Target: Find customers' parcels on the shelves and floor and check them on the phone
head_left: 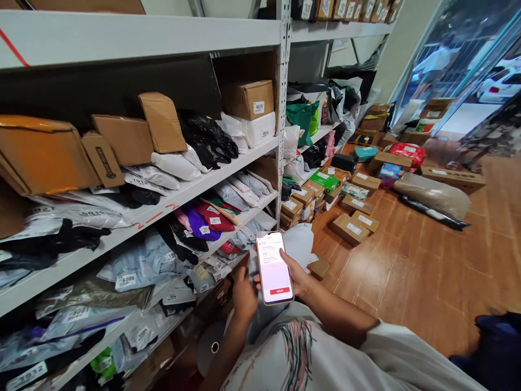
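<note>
A lit smartphone [275, 271] lies in my right hand [299, 277], its white screen facing up with a red button near the bottom. My right thumb rests over the screen's right edge, and fingertips show at the phone's left side. Behind and below the phone is a pale grey mailing bag [300, 241], partly hidden by it. My left hand [245, 293] is closed at the left edge of this bag, thumb up, with most of its fingers out of sight. Just left of that hand are shelves of labelled parcels.
White metal shelving [228, 163] runs along the left, loaded with bagged parcels and cardboard boxes [254, 100]. More boxes [350, 228] and a big wrapped bundle [433, 194] lie on the wooden floor [427, 271]. A dark blue object [494, 342] sits at lower right. Outside the glass, a person [437, 60] is visible.
</note>
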The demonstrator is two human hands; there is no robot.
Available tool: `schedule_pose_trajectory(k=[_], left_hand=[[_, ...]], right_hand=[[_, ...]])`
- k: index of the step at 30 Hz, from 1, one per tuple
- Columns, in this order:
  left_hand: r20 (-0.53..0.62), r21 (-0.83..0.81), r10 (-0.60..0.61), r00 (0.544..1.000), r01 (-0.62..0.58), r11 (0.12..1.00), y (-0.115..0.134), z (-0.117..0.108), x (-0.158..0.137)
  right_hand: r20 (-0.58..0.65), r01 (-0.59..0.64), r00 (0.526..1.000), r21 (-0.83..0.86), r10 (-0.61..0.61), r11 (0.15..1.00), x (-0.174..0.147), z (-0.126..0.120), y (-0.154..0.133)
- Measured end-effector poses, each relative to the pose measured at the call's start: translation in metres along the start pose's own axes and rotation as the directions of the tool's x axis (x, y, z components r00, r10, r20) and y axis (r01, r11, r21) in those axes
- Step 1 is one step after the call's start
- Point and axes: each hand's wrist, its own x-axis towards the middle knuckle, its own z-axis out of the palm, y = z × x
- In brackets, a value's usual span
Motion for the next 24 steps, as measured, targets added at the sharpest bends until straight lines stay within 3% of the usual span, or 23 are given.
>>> schedule_pose_trajectory(k=[4,6,8,12,15,21,24], left_hand=[[-0.222,0.136,-0.051,0.974,0.082,0.987,-0.036,-0.037,0.001],[-0.282,0.223,-0.022,0.959,0.088,0.971,-0.048,-0.056,-0.007],[-0.313,0.313,0.026,0.949,0.077,0.947,-0.056,-0.071,-0.018],[-0.35,0.418,0.074,0.934,0.085,0.905,-0.059,-0.084,-0.035],[-0.401,0.473,0.07,0.913,0.141,0.869,-0.06,-0.092,-0.038],[-0.518,0.555,0.045,0.854,0.296,0.777,-0.07,-0.129,-0.044],[-0.599,0.53,-0.017,0.801,0.412,0.742,-0.076,-0.147,-0.054]], right_hand=[[-0.203,0.051,0.978,-0.026,-0.055,0.998,-0.002,-0.001,-0.014],[-0.328,0.119,0.934,-0.087,-0.142,0.989,-0.006,-0.006,-0.017],[-0.374,0.18,0.902,-0.126,-0.215,0.976,-0.011,-0.013,-0.016],[-0.174,0.247,0.947,-0.136,-0.269,0.959,-0.021,-0.024,-0.012],[-0.062,0.289,0.951,-0.163,-0.302,0.944,-0.023,-0.025,-0.011],[-0.008,0.328,0.942,-0.182,-0.334,0.927,-0.018,-0.024,-0.017],[-0.051,0.331,0.936,-0.204,-0.347,0.922,-0.013,-0.023,-0.018]])
